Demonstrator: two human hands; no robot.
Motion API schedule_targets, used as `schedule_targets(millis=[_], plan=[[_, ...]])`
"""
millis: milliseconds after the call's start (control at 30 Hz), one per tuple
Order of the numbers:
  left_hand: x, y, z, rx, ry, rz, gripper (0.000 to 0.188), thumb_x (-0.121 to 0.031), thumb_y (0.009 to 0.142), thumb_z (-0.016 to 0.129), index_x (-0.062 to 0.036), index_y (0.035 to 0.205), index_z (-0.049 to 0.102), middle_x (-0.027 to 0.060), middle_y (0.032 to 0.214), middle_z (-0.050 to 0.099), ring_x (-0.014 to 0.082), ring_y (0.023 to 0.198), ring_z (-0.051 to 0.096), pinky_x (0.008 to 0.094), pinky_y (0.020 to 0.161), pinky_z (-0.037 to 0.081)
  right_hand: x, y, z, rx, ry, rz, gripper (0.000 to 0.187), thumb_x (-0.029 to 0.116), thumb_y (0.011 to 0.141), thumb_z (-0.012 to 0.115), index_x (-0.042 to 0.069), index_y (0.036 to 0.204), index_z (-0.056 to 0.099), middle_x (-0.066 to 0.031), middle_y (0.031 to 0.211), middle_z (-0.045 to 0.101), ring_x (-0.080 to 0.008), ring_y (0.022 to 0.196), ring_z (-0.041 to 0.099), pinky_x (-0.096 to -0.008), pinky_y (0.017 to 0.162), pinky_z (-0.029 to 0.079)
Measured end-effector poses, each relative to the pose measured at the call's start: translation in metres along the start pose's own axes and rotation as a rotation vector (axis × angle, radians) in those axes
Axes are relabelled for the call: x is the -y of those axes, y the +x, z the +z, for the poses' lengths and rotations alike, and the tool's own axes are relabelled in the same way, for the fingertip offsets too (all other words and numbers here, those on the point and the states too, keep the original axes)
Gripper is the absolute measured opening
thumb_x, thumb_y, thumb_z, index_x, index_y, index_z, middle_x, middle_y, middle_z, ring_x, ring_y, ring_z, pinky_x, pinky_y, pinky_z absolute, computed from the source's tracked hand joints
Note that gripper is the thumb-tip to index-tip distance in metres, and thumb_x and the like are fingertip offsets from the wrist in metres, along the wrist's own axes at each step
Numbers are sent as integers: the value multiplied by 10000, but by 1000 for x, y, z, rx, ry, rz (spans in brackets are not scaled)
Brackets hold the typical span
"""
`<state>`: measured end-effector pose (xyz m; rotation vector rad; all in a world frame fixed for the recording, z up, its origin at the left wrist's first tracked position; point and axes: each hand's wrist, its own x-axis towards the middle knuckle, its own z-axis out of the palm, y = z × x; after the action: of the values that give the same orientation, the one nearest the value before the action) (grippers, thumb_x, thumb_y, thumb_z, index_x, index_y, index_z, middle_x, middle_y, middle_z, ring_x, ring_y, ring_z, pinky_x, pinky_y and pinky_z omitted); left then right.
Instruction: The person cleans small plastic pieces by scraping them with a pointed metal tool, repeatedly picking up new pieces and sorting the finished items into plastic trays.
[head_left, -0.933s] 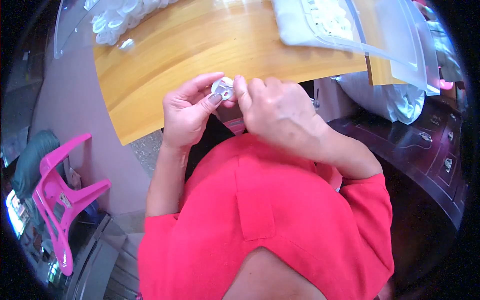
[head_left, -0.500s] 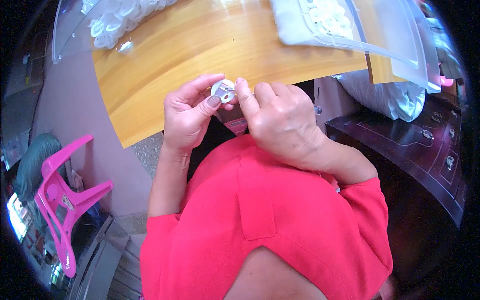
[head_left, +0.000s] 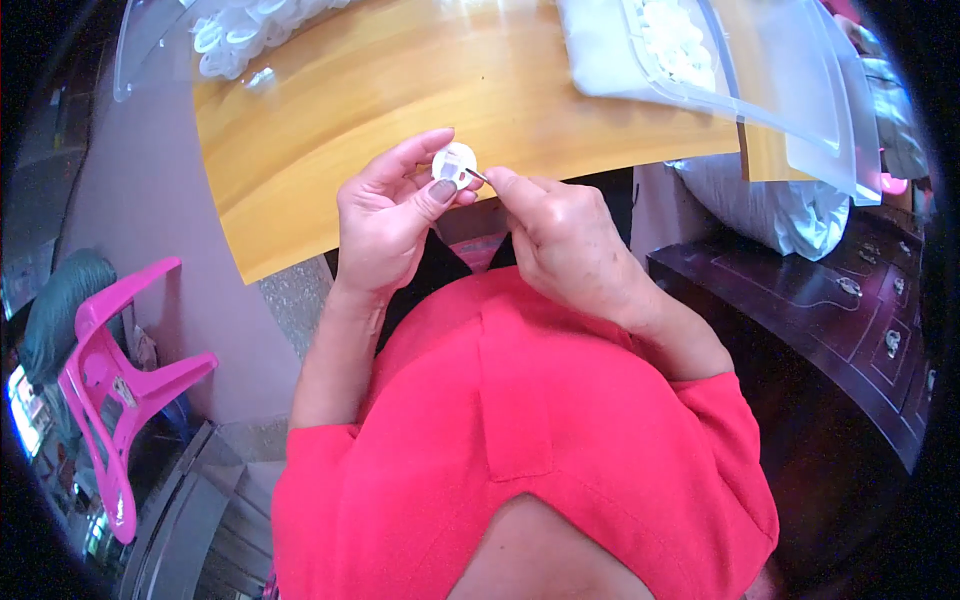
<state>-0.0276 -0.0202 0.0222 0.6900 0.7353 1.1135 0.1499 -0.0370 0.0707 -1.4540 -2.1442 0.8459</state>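
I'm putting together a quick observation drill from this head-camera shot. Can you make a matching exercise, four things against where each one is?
Things:
1. small white round part
2. pink plastic chair
3. clear bag of white parts
4. dark wooden cabinet

Places:
A. on the floor, at the person's left
B. pinched in the left hand fingers
C. at the person's right, below the table edge
D. on the far left part of the wooden table

Pairs: 1-B, 2-A, 3-D, 4-C
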Motion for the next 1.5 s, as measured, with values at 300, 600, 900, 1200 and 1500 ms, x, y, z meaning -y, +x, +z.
schedule_targets(millis=[300, 600, 900, 1200, 1500], plan=[[3, 0, 3, -8, 31, 42, 377, 77, 807, 645, 61, 1169, 541, 159, 1034, 631, 213, 935, 638, 327, 824, 555, -3, 1, 7, -44, 99, 51, 330, -71, 757, 541, -44, 1085, 571, -242, 771, 595, -388, 696, 612, -413, 591, 490], [4, -2, 5, -24, 21, 63, 370, 81, 802, 649, 62, 1157, 546, 153, 1033, 630, 207, 938, 636, 329, 833, 553, -8, 1, 14, -164, -27, -133, 163, 147, 824, 619, 25, 871, 521, -155, 625, 577, -332, 559, 606, -424, 464, 486], [1, -6, 8, 22, 198, 153, 327, 101, 804, 633, 61, 1124, 575, 106, 1066, 583, 180, 958, 616, 296, 849, 530, 1, 1, 5, -85, -247, -181, 211, 220, 879, 573, 19, 852, 513, -122, 610, 559, -286, 530, 604, -381, 437, 485], [3, -6, 15, -24, 389, 260, 277, 119, 793, 627, 39, 1058, 623, 90, 1031, 565, 144, 907, 596, 257, 801, 523, 10, 0, -1, 134, -610, -146, 314, 82, 790, 551, -56, 1073, 547, -103, 663, 552, -215, 553, 607, -328, 459, 488], [16, -6, 13, -52, 527, 222, 282, 140, 774, 612, 31, 1032, 639, 89, 1016, 568, 135, 889, 589, 237, 752, 519, 19, 6, -7, 208, -790, -208, 152, 108, 807, 539, -26, 872, 567, -100, 620, 571, -189, 528, 620, -306, 430, 489]])
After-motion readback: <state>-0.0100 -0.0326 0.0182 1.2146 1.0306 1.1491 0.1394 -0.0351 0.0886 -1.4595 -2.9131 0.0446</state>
